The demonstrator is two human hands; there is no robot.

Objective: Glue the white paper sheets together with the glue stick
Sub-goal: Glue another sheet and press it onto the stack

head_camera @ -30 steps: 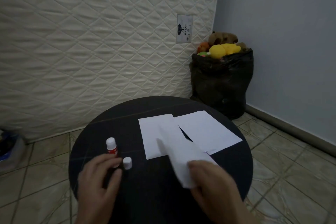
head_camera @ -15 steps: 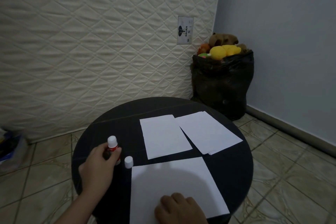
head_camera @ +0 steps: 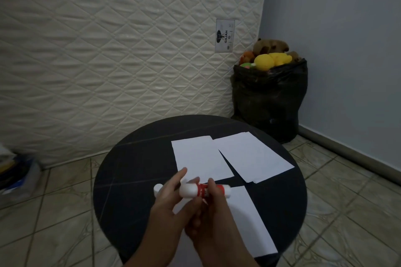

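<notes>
Both hands hold a red-and-white glue stick sideways above the round black table. My left hand grips its white left end, my right hand wraps the red middle. A small white cap stands on the table just left of my left hand. One white sheet lies under my hands at the table's near edge. Two more white sheets lie farther back, one in the middle and one to the right.
A quilted mattress leans against the wall behind the table. A black bag of soft toys stands in the corner at the back right. Tiled floor surrounds the table, with clutter at the far left.
My left hand has lifted the glue stick off the table and brought it over the near sheet. My right hand has left the sheet and taken hold of the stick too.
</notes>
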